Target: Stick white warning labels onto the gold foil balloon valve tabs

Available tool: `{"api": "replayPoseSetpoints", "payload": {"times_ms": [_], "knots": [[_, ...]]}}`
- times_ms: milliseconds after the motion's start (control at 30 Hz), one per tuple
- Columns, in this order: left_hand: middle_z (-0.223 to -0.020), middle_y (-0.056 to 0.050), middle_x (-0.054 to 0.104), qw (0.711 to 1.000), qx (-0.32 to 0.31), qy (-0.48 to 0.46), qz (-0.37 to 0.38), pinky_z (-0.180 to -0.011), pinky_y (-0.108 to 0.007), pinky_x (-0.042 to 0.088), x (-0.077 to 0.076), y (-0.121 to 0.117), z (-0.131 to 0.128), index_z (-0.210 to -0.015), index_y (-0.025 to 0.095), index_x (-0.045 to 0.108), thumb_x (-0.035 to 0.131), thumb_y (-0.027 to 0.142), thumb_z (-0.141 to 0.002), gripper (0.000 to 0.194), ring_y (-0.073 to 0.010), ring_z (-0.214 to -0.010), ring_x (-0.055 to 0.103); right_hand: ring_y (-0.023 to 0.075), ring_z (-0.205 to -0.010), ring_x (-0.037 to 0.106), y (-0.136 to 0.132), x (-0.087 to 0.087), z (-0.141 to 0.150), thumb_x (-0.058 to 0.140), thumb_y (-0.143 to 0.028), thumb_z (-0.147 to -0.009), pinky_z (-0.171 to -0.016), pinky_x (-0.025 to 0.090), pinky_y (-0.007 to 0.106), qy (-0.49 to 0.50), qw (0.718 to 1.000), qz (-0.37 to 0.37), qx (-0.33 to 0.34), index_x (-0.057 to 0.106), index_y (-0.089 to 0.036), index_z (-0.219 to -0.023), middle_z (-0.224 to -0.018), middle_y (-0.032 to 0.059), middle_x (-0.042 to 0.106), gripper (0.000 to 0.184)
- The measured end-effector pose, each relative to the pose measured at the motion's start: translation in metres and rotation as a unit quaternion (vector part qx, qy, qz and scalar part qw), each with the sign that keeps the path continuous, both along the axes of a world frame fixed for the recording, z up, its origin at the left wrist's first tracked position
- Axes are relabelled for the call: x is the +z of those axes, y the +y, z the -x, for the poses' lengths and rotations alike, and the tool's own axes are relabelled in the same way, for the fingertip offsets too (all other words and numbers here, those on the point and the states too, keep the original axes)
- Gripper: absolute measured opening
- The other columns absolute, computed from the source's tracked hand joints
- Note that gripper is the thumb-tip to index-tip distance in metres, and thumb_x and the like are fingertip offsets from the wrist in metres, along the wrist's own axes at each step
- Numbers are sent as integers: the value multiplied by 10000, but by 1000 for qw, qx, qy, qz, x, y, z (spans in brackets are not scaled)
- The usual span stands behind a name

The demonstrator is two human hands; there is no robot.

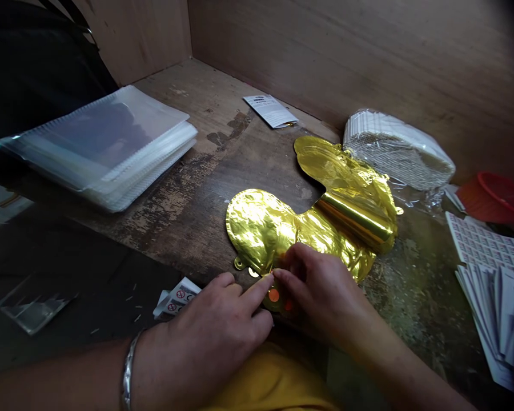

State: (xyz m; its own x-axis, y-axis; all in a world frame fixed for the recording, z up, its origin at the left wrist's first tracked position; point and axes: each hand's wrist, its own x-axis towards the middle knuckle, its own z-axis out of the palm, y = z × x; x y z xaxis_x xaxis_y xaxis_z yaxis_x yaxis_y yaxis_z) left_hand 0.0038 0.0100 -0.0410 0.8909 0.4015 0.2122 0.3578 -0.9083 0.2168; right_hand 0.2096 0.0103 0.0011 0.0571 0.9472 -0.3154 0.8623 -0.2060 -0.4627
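Observation:
A flat, crinkled gold foil balloon (282, 225) lies on the worn wooden table (197, 194), partly folded over at its right side. My left hand (216, 337) rests at its near edge with the forefinger stretched out, pressing the foil near an orange dot (273, 295). My right hand (321, 291) is curled over the same near edge, fingertips pinching the foil beside my left forefinger. A metal bracelet (128, 368) circles my left wrist. What lies under the fingers is hidden.
A stack of clear plastic bags (107, 142) lies at the left. Wrapped white straws (394, 148) sit at the back right, beside a red bowl (501, 197). Sticker sheets and folded white papers (492, 268) lie at the right. A small leaflet (270, 110) lies at the back. Wooden walls enclose the table.

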Motion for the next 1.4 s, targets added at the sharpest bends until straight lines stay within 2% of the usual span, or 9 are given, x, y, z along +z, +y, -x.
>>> {"api": "replayPoseSetpoints", "payload": {"times_ms": [133,233,300,400,567,733,900,1167,1400], "knots": [[-1438,-144,478,999,-13,53,6,-700,-378,399,19,2,1,-860,194,548,480,163,-925,99,-158,-649,597,145,-498,487,-3,-2,-13,676,-474,-785,-452,299,261,-120,992,-37,-24,522,-225,-744,-586,-18,574,296],[-1438,-141,479,997,-28,69,24,-699,-378,411,23,3,1,-866,193,555,459,172,-947,128,-163,-668,610,176,-606,561,-14,-7,-13,562,-348,-902,-548,418,300,-135,973,-187,-25,581,-205,-814,-707,33,635,168],[-1402,-125,520,998,-22,59,31,-706,-386,412,17,3,1,-890,202,561,476,183,-944,102,-171,-678,610,206,-810,612,-23,-12,-8,547,-246,-921,-711,491,339,-93,951,-288,58,642,-197,-957,-974,87,688,113],[-1337,-99,573,999,-5,16,40,-679,-383,401,10,5,2,-850,207,557,533,189,-917,73,-164,-656,594,233,-985,594,-34,-21,-6,570,-164,-911,-851,508,381,-49,936,-300,175,665,-226,-1103,-1196,78,670,223],[-1302,-36,586,988,21,-10,154,-762,-305,438,36,15,16,-892,206,583,516,140,-929,101,-157,-878,617,257,-1038,608,-46,-17,-17,624,-149,-878,-905,513,444,-64,924,-367,85,641,-193,-1136,-1156,115,680,262],[-1009,-10,660,983,8,0,184,-726,-266,438,57,11,27,-940,225,606,517,154,-934,115,-134,-756,593,261,-1145,589,-55,-18,-3,645,-174,-875,-980,527,416,-31,921,-288,262,608,-137,-1214,-1246,117,664,343],[-853,-9,646,985,-8,1,172,-699,-258,431,52,5,31,-917,210,605,469,139,-948,157,-131,-701,570,244,-1141,605,-56,-29,4,595,-88,-882,-977,533,405,-21,912,-331,242,603,-119,-1205,-1236,141,665,325],[-857,10,628,973,34,2,227,-692,-240,411,35,8,30,-862,207,590,497,167,-951,134,-126,-737,562,186,-898,606,-51,-25,5,594,-113,-889,-780,531,325,86,948,-264,152,658,-208,-970,-995,54,689,140],[-1300,-7,577,981,28,6,194,-791,-291,449,38,6,24,-927,221,612,504,201,-946,112,-163,-925,614,183,-850,629,-36,-13,1,549,-194,-914,-757,508,289,157,967,-189,73,660,-215,-873,-906,44,681,119]]}}
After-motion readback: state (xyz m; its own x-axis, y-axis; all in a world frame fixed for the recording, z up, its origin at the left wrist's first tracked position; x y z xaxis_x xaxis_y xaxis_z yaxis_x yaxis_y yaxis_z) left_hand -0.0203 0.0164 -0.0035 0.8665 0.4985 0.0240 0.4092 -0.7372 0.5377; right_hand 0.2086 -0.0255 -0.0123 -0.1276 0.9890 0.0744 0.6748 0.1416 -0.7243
